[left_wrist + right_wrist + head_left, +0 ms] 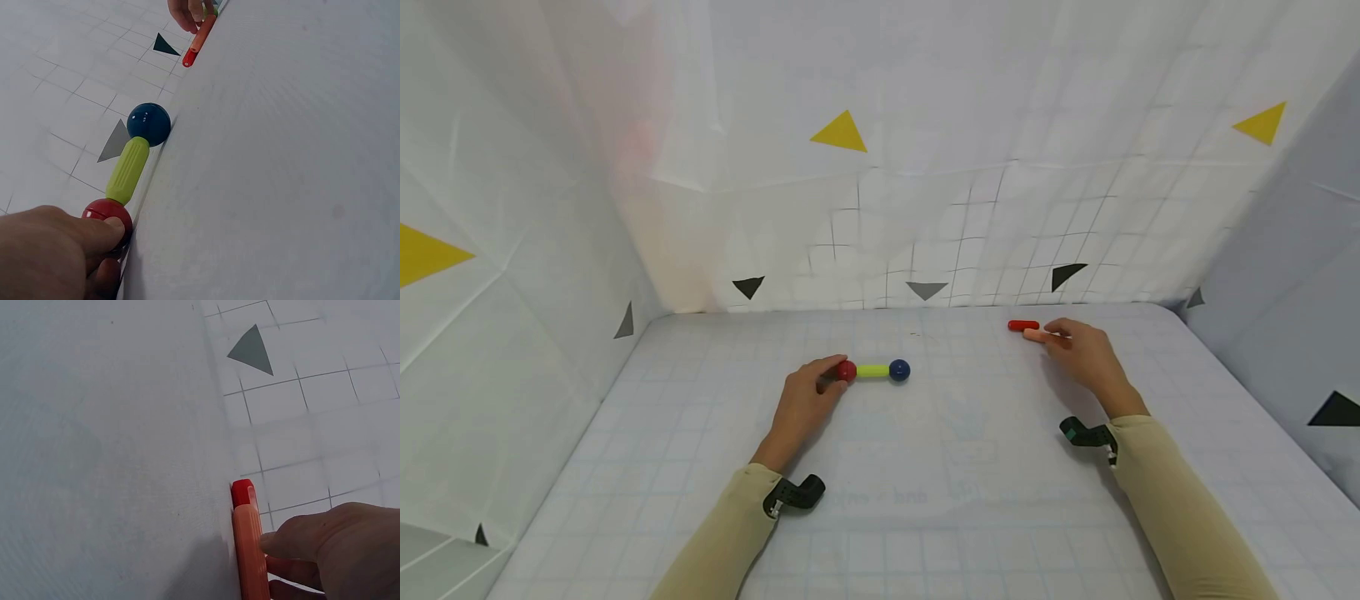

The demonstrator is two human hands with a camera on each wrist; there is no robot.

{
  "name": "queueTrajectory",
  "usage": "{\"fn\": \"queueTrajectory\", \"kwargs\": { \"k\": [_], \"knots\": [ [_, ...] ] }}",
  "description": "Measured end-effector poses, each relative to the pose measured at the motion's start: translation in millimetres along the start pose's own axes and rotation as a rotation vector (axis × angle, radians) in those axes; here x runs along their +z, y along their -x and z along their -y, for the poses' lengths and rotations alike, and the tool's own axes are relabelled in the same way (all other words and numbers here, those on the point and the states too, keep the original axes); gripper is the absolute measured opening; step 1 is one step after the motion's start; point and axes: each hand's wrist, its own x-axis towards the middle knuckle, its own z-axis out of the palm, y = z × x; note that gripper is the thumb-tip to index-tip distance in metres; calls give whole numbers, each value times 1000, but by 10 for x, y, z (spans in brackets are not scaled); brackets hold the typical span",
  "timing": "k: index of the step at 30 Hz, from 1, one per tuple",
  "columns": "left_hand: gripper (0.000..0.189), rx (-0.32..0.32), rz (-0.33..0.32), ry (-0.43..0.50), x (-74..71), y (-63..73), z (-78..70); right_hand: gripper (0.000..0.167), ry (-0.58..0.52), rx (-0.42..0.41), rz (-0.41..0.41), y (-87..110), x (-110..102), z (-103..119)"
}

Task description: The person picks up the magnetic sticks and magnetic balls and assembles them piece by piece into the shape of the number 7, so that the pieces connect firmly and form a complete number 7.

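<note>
My left hand (805,408) pinches a red ball (107,219) between thumb and fingers. A yellow-green ribbed stick (872,371) joins that ball to a dark blue ball (899,370), all in one line on the table. Off to the right, my right hand (1090,362) has its fingertips around the right part of an orange stick (249,550). Beside this, slightly farther back, a red stick (1022,325) lies nearly parallel. The fingers partly cover the orange stick. In the left wrist view, a bit of green shows by the right hand, too little to identify.
The white table (925,500) carries faint grid lines. White sheeting rises behind as a back wall (970,233) and at both sides, marked with yellow, black and grey triangles. Each sleeve bears a dark wrist device, such as the left one (797,493).
</note>
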Motion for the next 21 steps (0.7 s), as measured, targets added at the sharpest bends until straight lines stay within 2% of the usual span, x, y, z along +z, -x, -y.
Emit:
{"fn": "queueTrajectory", "kwargs": {
  "k": [5,13,21],
  "knots": [
    [45,-2,2,-1,1,-4,-1,32,51,-55,15,-9,28,-50],
    [44,-10,10,17,-13,-6,-15,33,87,-91,5,-3,37,-44],
    [44,-15,11,7,-18,2,-19,40,81,-70,-2,-18,35,-44]
  ]
}}
